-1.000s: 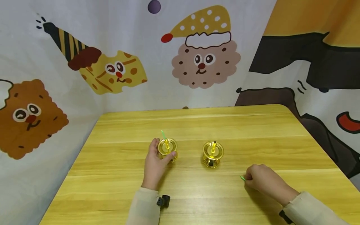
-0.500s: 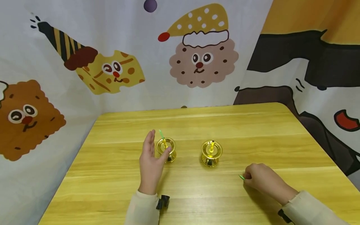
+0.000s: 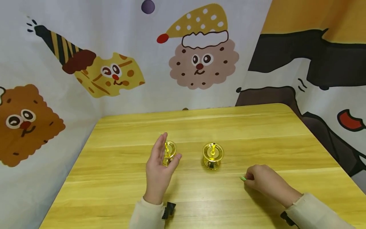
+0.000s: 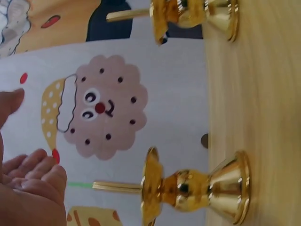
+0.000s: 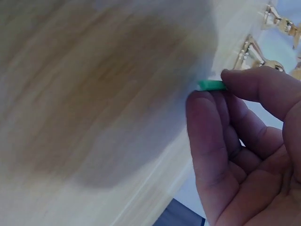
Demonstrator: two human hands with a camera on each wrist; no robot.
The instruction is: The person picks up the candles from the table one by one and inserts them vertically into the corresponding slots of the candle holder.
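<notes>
Two brass candle holders stand upright on the table, each with a wide dish and a central tube. My left hand (image 3: 158, 170) is upright beside the left holder (image 3: 172, 148), fingers mostly straight and thumb apart. It partly covers that holder in the head view. From the left holder's tube a thin green candle (image 4: 79, 184) sticks out in the left wrist view; its end meets my fingers there, and I cannot tell whether they touch. The right holder (image 3: 213, 155) has a bare tube. My right hand (image 3: 267, 181) pinches a small green candle (image 5: 212, 85) between thumb and fingertips, low over the table.
The wood-grain table (image 3: 200, 203) has a rounded far corner at the right. Behind it hangs a white curtain (image 3: 160, 95) printed with cartoon biscuits and cheese.
My left hand has let go of the left holder, straightened its fingers and lifted up beside the tube. The right hand has stayed nearly in place with its candle, which has turned slightly.
</notes>
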